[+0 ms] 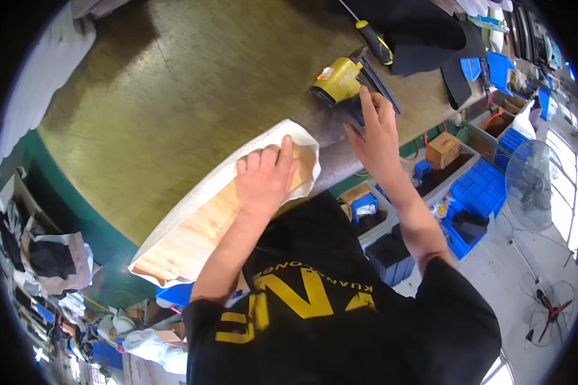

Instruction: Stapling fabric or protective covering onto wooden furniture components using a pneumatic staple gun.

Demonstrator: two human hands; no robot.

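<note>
Pressing down on a wooden board [192, 234] wrapped in white fabric [192, 192], the left hand [264, 174] lay flat near the board's upper end, its fingers held close together and curled over the folded cloth edge; the board rested on the near rim of the olive-coloured worktable [173, 83], slanting from the lower left up toward the middle of the view, bare wood showing on the side toward the person and the fabric wrapped round its far edge and ends; the right hand [376, 131] reached out over the table edge — its fingers slightly spread, fingertips resting at the dark base of a yellow staple gun [338, 79]; whether they gripped it, I could not tell; the gun sat on the table just beyond the board's upper end, apart from it; a yellow-handled screwdriver [374, 40] lay farther back beside a sheet of black material [424, 32]; beyond the table edge stood blue bins [478, 189], a cardboard box [443, 149] and a floor fan [528, 186].
</note>
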